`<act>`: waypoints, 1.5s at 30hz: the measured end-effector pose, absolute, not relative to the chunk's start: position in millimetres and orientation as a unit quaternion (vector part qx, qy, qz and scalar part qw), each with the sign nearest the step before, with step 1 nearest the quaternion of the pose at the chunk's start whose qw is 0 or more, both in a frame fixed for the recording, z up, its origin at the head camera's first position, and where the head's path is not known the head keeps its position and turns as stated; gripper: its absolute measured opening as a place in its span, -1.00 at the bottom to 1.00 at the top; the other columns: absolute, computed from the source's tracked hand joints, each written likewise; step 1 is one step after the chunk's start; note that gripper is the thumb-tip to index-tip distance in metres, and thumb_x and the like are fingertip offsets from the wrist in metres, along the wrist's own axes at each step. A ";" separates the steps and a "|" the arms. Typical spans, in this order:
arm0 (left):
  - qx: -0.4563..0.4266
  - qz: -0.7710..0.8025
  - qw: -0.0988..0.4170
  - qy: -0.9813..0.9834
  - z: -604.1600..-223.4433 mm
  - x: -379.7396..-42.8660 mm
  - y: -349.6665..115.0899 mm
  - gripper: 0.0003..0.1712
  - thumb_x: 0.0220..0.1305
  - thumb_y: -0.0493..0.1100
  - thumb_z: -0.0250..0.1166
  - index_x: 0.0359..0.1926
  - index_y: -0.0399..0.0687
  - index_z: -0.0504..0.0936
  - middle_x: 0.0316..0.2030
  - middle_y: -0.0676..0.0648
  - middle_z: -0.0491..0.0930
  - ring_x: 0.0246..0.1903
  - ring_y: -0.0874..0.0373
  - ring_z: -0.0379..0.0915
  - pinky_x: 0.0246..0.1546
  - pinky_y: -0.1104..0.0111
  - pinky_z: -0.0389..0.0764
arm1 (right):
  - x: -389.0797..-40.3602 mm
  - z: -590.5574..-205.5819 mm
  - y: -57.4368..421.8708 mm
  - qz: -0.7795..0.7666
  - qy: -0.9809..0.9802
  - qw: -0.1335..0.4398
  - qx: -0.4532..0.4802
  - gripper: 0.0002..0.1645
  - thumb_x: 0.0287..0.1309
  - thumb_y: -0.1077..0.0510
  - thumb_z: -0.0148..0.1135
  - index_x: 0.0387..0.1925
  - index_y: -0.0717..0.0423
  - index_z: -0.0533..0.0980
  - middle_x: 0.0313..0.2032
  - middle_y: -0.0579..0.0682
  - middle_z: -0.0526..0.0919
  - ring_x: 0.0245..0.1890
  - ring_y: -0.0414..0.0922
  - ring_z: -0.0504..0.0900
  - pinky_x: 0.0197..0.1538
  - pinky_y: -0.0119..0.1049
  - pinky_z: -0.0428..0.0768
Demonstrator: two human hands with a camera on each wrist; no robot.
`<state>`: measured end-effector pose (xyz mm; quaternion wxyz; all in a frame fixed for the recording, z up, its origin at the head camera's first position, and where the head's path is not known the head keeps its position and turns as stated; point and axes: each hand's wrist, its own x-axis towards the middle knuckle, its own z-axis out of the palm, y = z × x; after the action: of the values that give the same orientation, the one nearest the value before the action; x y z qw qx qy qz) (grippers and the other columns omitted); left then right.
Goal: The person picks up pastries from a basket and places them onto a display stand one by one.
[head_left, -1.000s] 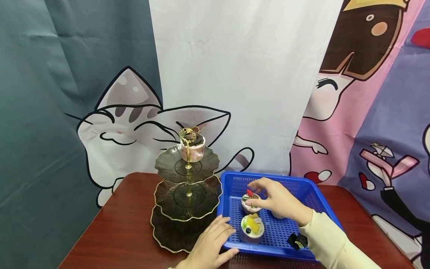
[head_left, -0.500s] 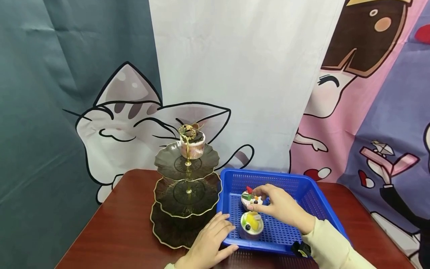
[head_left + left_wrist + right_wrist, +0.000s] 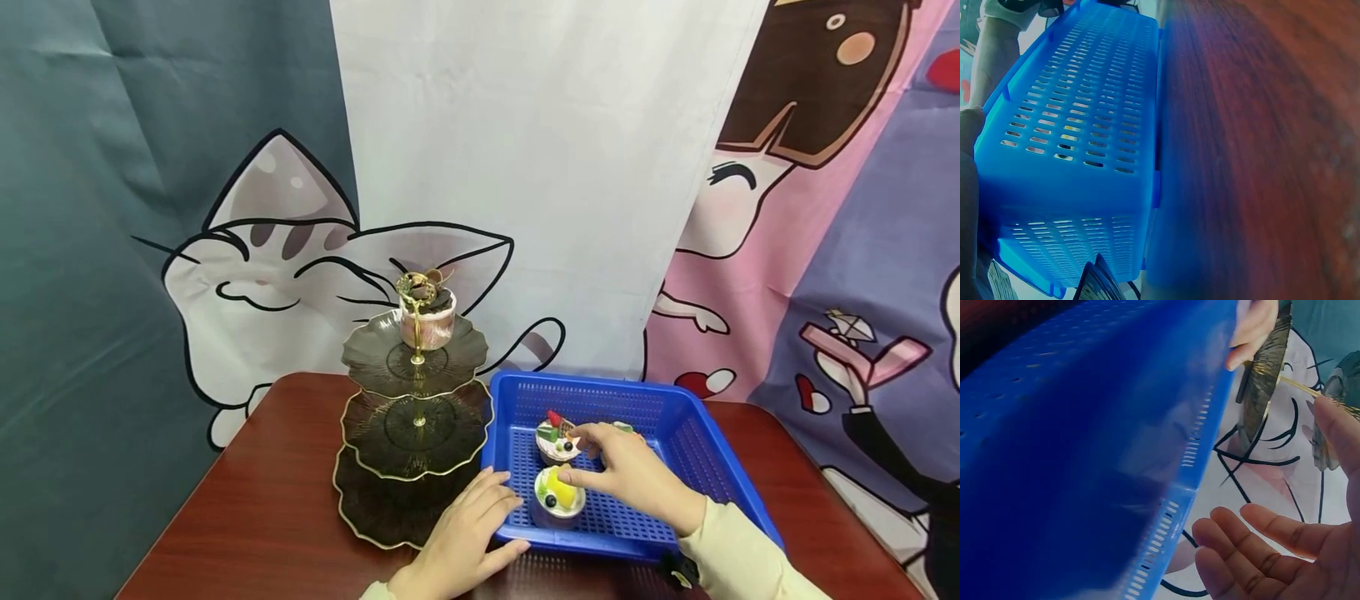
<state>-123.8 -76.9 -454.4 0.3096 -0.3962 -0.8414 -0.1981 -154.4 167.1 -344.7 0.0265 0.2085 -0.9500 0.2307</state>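
Observation:
My left hand [image 3: 467,533] rests with extended fingers on the near-left corner of a blue plastic basket [image 3: 600,385]. Inside the basket, my right hand [image 3: 637,475] hovers with its fingers apart and holds nothing. Its thumb is beside a dessert cup topped with yellow fruit [image 3: 558,500]; whether they touch I cannot tell. A dessert cup with a strawberry [image 3: 557,442] stands just behind that one, near my right fingertips. Another dessert cup [image 3: 624,427] is mostly hidden behind my right hand. In the right wrist view, the right hand [image 3: 1285,556] has loosely bent fingers and a bare palm.
A three-tier dark cake stand with gold edges [image 3: 416,433] stands left of the basket, close to its rim. A chocolate-topped dessert cup [image 3: 429,325] sits on its top tier. Behind the reddish wooden table [image 3: 247,500] hangs a cartoon-printed curtain [image 3: 510,167].
My right hand has moved right and nearer, off the strawberry cup. More of the strawberry cup and the cup at right now shows. The left hand stays on the basket corner.

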 end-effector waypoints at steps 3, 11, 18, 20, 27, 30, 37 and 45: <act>-0.398 -0.197 0.321 -0.836 -455.2 -124.6 -77.1 -0.57 0.24 0.20 0.23 -0.08 0.00 0.64 -0.12 0.10 0.61 0.19 0.19 0.42 0.40 0.29 0.25 | -154.5 -350.3 169.3 0.232 -0.949 0.025 0.212 -0.27 -0.01 -0.27 0.35 0.03 0.17 0.54 -0.21 -0.06 0.67 -0.21 -0.15 0.61 -0.24 -0.36 0.60; -0.399 -0.191 0.332 -0.833 -456.2 -126.3 -78.3 -0.57 0.23 0.20 0.24 -0.09 0.00 0.64 -0.13 0.10 0.62 0.18 0.18 0.44 0.38 0.28 0.28 | -156.6 -365.5 172.8 0.217 -0.952 0.018 0.216 -0.24 -0.03 -0.30 0.36 0.00 0.22 0.54 -0.21 -0.01 0.66 -0.20 -0.11 0.63 -0.18 -0.24 0.65; -0.396 -0.191 0.330 -0.836 -457.6 -126.4 -78.1 -0.56 0.23 0.21 0.23 -0.08 0.00 0.64 -0.12 0.10 0.62 0.19 0.19 0.43 0.39 0.27 0.28 | -158.8 -373.9 174.3 0.199 -0.954 0.019 0.226 -0.23 -0.07 -0.31 0.37 -0.06 0.25 0.56 -0.22 0.01 0.65 -0.20 -0.12 0.64 -0.15 -0.18 0.67; -0.395 -0.193 0.329 -0.836 -457.9 -126.2 -77.9 -0.56 0.23 0.21 0.24 -0.09 0.00 0.64 -0.12 0.10 0.62 0.19 0.19 0.43 0.38 0.26 0.30 | -159.5 -376.6 174.7 0.194 -0.954 0.016 0.227 -0.22 -0.08 -0.33 0.37 -0.06 0.24 0.57 -0.23 0.00 0.64 -0.21 -0.12 0.64 -0.16 -0.19 0.67; -0.395 -0.197 0.326 -0.836 -457.6 -126.3 -77.1 -0.55 0.26 0.21 0.20 -0.09 -0.03 0.65 -0.12 0.10 0.62 0.19 0.19 0.43 0.39 0.26 0.28 | -162.0 -387.6 176.1 0.187 -0.956 0.017 0.226 -0.18 -0.18 -0.34 0.42 -0.07 0.22 0.55 -0.23 -0.02 0.62 -0.22 -0.13 0.63 -0.16 -0.19 0.65; -0.397 -0.197 0.327 -0.835 -456.9 -126.3 -76.9 -0.54 0.26 0.21 0.20 -0.09 -0.03 0.65 -0.12 0.09 0.62 0.19 0.18 0.43 0.39 0.27 0.27 | -163.1 -392.0 176.3 0.181 -0.955 0.018 0.236 -0.18 -0.21 -0.34 0.44 -0.09 0.21 0.54 -0.26 -0.03 0.61 -0.24 -0.14 0.61 -0.16 -0.19 0.64; -0.389 -0.198 0.298 -0.849 -455.5 -125.4 -76.6 -0.54 0.22 0.19 0.25 -0.04 -0.01 0.64 -0.09 0.08 0.63 0.23 0.19 0.40 0.45 0.30 0.18 | -165.9 -397.5 176.0 0.168 -0.954 0.015 0.248 -0.17 -0.22 -0.36 0.43 -0.10 0.20 0.54 -0.25 -0.05 0.60 -0.23 -0.17 0.59 -0.14 -0.18 0.64; -0.391 -0.205 0.302 -0.845 -455.2 -125.4 -77.0 -0.54 0.19 0.17 0.28 -0.04 -0.03 0.64 -0.09 0.06 0.63 0.23 0.18 0.41 0.43 0.31 0.19 | -166.1 -400.4 173.4 0.163 -0.957 -0.005 0.241 -0.18 -0.22 -0.32 0.45 -0.07 0.20 0.53 -0.22 -0.06 0.59 -0.22 -0.18 0.57 -0.11 -0.16 0.63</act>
<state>-125.4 -77.0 -455.2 0.3025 -0.3905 -0.8449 -0.2052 -166.1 173.4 -400.4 -0.0050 0.2406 -0.9568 0.1629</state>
